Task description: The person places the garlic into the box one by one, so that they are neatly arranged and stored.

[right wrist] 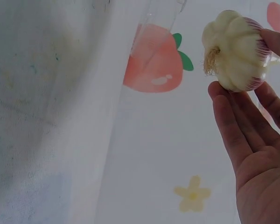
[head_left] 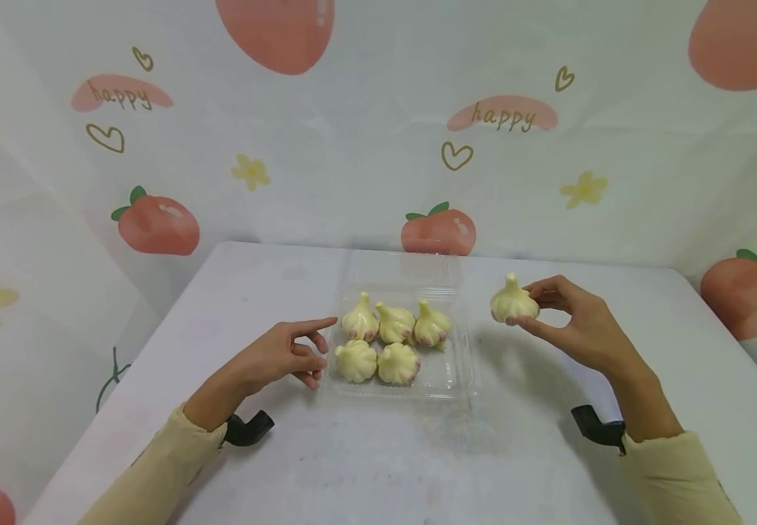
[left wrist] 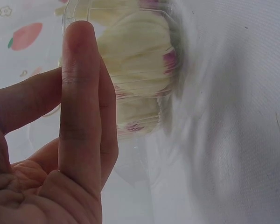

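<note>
My right hand (head_left: pixel 582 324) holds a garlic bulb (head_left: pixel 513 302) above the table, pinched between thumb and fingers. In the right wrist view this bulb (right wrist: pixel 238 51) shows its root tuft and purple-streaked skin. A clear plastic clamshell box (head_left: pixel 443 376) lies with its lid folded back, left of the held bulb. Inside are several garlic bulbs: a back row of three, including a middle bulb (head_left: pixel 394 323), and a front row of two, including a front bulb (head_left: pixel 399 364). The front right spot of the box is bare. My left hand (head_left: pixel 273 357) is at the box's left wall, fingers loosely extended.
The transparent lid (head_left: pixel 401 270) reaches toward the back edge of the white table (head_left: pixel 365 467). Behind hangs a white cloth (head_left: pixel 352 146) printed with peaches. A black wrist mount (head_left: pixel 250 429) sticks out by the left sleeve, another mount (head_left: pixel 598 429) by the right.
</note>
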A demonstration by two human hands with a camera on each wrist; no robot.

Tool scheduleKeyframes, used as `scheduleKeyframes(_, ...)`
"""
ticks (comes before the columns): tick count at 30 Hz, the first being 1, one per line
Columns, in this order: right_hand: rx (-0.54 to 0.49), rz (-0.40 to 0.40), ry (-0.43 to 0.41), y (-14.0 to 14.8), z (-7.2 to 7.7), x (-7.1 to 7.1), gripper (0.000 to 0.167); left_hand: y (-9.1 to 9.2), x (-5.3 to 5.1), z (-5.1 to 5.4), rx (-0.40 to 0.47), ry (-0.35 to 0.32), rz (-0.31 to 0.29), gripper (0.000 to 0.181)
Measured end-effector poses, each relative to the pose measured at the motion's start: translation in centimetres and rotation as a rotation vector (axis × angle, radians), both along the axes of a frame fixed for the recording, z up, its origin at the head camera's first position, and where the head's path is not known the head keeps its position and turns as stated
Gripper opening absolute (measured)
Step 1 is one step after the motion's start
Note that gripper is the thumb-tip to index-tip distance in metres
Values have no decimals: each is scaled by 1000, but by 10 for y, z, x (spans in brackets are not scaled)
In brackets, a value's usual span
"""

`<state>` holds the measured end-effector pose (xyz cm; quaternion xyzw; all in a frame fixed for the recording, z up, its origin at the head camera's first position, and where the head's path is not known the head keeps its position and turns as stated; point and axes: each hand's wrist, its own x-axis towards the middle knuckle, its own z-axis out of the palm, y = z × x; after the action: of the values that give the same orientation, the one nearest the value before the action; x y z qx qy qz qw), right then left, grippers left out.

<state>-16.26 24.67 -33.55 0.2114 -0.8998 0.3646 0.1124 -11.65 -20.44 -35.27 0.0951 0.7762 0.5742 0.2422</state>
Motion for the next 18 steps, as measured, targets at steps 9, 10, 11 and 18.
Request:
scheduleKeyframes(9, -34, 16, -4, -8, -2, 3, 40, 1, 0, 0, -4, 3, 0, 73)
scheduleKeyframes(10, -34, 18, -3, -9, -2, 3, 40, 1, 0, 0, -5, 3, 0, 73)
scheduleKeyframes(11, -31, 19, -2, -10, -2, 3, 41, 1, 0, 0, -5, 2, 0, 73)
scheduleKeyframes(18, -15, 42, 5, -14, -2, 4, 41, 0, 1, 1, -5, 3, -1, 72)
